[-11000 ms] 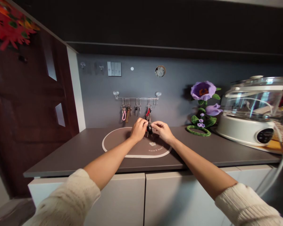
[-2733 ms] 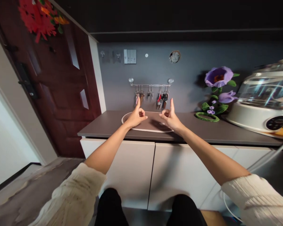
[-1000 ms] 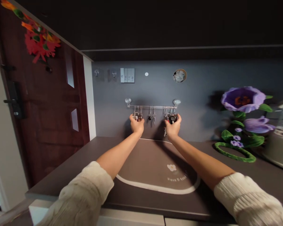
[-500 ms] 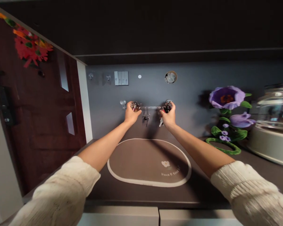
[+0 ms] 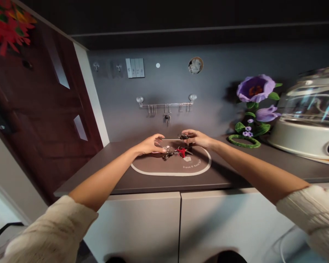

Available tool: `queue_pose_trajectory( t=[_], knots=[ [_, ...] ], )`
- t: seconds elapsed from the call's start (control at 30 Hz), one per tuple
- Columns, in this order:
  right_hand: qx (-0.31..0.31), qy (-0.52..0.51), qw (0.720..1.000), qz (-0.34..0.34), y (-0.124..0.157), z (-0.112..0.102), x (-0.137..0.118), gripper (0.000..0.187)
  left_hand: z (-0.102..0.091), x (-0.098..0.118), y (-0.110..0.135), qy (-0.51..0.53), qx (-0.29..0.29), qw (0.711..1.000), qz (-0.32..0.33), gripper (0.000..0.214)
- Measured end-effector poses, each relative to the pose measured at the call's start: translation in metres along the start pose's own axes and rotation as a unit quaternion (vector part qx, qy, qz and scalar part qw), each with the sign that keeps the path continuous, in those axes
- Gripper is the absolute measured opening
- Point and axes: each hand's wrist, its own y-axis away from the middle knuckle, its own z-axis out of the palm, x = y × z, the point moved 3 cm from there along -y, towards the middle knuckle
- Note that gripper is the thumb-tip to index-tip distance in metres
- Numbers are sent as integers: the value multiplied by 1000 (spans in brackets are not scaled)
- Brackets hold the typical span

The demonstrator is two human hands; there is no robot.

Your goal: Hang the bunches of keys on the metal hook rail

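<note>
My left hand (image 5: pixel 150 145) is just above the oval brown mat (image 5: pixel 142 165), fingers and thumb apart. Beside its thumb lies a bunch of metal keys (image 5: pixel 168 152) on the mat; whether the thumb touches it I cannot tell. My right hand (image 5: pixel 196 138) pinches a dark key fob with a ring (image 5: pixel 183 136) between thumb and fingers. Under it a red tag (image 5: pixel 181 152) lies among the keys. On the wall behind, a clear hook rail (image 5: pixel 175 105) carries one small set of keys (image 5: pixel 167 118) near its middle; its other hooks are bare.
To the right stand purple fabric flowers (image 5: pixel 255 89) with a green ring base and a clear-domed appliance (image 5: pixel 309 120). A dark shelf (image 5: pixel 181 36) overhangs the counter (image 5: pixel 120 179). A reddish door (image 5: pixel 52 124) is at the left. Switches (image 5: pixel 135 68) sit on the wall.
Both hands have come down from the rail to the mat, bringing the keys with them. The keys by my left hand now rest on the mat. The view has tilted downward.
</note>
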Motion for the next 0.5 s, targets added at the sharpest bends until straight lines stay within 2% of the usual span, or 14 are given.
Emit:
queue_pose_trajectory(
  t=[0.07,0.13,0.2,0.27,0.4,0.5],
  knots=[
    [-21,66,997,37,-1,-8,-2,33,-6,-2,5,-13,46,999,7,62],
    [-6,128,992,22,-6,-15,-8,29,-9,-5,8,-23,89,996,11,55],
    [11,184,983,14,-14,-16,-14,28,-7,-6,11,-48,97,994,21,51],
    [33,232,972,18,-23,-13,-20,26,-1,-5,15,-102,73,990,57,52],
    [110,261,959,20,-50,6,-34,19,14,1,18,-215,-22,968,127,54],
    [203,210,956,19,-75,24,-37,41,19,1,18,-241,-53,958,143,50]
  ],
)
